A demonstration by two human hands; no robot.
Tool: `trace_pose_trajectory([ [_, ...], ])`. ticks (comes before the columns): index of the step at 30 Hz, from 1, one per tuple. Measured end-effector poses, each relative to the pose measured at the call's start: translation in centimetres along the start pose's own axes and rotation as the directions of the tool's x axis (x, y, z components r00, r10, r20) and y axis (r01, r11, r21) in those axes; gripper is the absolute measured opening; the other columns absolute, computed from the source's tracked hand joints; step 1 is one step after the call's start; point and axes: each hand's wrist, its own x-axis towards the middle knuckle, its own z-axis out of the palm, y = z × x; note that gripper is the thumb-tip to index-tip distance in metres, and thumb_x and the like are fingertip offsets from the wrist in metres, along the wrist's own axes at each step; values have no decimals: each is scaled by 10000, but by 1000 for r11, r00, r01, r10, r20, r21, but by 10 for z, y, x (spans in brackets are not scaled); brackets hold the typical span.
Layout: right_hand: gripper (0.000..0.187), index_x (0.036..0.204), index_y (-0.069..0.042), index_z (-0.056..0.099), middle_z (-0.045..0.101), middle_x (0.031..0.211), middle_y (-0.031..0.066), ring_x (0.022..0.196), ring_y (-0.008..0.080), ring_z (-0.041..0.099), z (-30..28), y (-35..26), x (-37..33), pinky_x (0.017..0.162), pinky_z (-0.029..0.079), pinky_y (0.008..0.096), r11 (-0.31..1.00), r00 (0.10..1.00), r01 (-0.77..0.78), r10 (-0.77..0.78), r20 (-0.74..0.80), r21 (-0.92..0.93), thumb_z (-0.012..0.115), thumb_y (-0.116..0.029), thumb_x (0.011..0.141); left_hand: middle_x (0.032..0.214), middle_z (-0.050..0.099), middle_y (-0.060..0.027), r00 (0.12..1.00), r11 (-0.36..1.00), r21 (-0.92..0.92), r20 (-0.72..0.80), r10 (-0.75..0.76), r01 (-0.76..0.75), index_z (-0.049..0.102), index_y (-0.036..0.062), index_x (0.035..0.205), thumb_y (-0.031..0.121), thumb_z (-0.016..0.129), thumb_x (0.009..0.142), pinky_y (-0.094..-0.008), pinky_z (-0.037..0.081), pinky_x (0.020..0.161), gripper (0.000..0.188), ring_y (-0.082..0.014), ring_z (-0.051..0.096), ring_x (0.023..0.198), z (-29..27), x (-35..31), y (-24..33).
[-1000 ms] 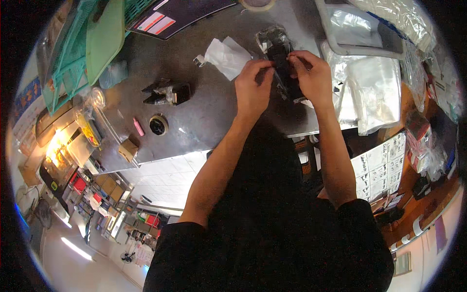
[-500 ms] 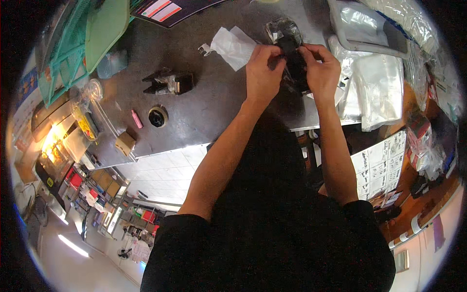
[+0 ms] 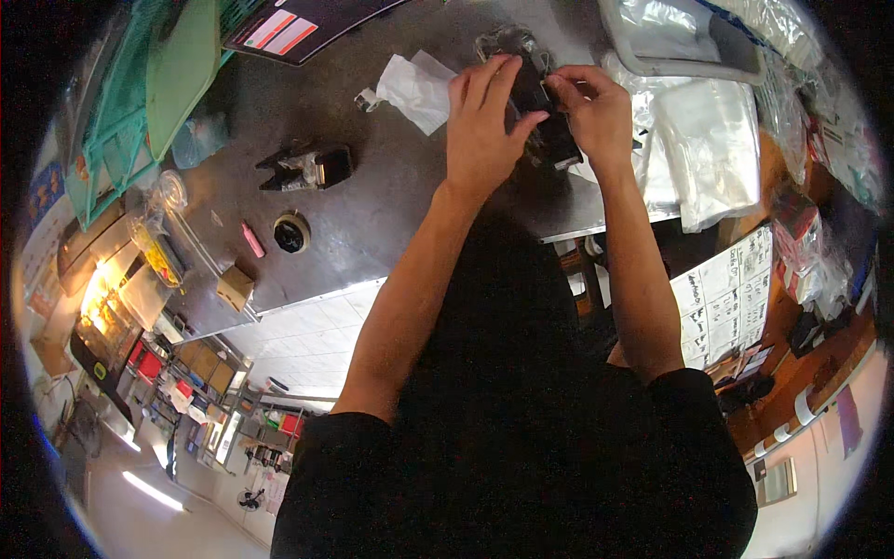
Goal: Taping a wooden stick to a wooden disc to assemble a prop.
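Note:
A black, long item (image 3: 562, 143) lies on the dark table, partly covered by my hands; its exact kind is not clear. Crumpled clear plastic (image 3: 507, 40) surrounds its far end. My left hand (image 3: 484, 123) rests along its left side, fingers stretched out and the thumb apart, the thumb tip near the item. At the right side, my right hand (image 3: 599, 116) has its thumb and fingers pinched together by the item's upper edge. Whatever sits between those fingertips is too small to make out.
A white plastic bag (image 3: 414, 91) lies left of my hands. Farther left are a black piece with clear wrap (image 3: 307, 170), a tape roll (image 3: 291, 232) and a pink bottle (image 3: 252, 240). Clear bags (image 3: 708, 149) and a grey-rimmed tray (image 3: 684, 70) stand on the right.
My left hand has opened from a pinch, its fingers now stretched out. The right hand is still pinched at the item's edge. The whole view has shifted slightly.

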Motion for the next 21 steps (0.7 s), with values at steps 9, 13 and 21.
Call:
trace_pose_trajectory([
  [9,141,844,-33,718,694,864,127,797,276,676,3,-3,-3,737,511,341,988,991,113,-119,-53,-104,758,-143,766,1286,467,-130,998,997,67,-57,-26,30,531,47,1271,118,822,648,-451,417,964,692,-371,446,1152,5,-4,8],
  [13,146,854,-31,724,696,860,145,801,282,677,4,3,-1,743,506,340,999,999,39,-39,-24,2,756,-151,777,1288,452,-133,1000,998,62,-4,-23,23,524,36,1274,111,838,622,-461,413,970,728,-377,441,1155,1,1,8],
  [21,165,870,-24,724,704,855,142,786,224,677,-1,-7,-5,706,505,326,999,999,-46,46,5,-25,749,-171,798,1280,459,-140,998,985,166,40,44,-50,526,30,1265,140,854,600,-452,409,980,750,-360,448,1161,-5,8,8],
])
